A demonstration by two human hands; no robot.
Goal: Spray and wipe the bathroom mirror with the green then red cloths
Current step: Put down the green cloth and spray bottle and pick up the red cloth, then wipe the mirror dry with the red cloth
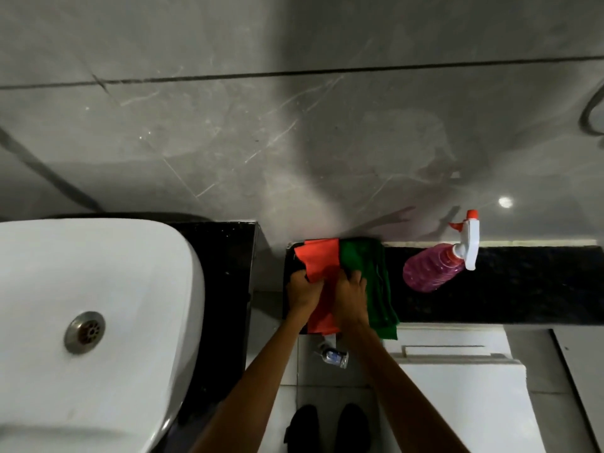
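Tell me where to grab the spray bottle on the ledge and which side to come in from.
Grip the spray bottle at the white neck under the trigger head, where it narrows. It lies tipped against the wall, nozzle up and away, pink body toward you on the black ledge. Come in from the right hand side, from above; the green cloth crowds its left.

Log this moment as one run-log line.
stage: handling cloths | left hand: on red cloth | right hand: on cloths | green cloth: beside red | spray bottle: on ledge, untouched
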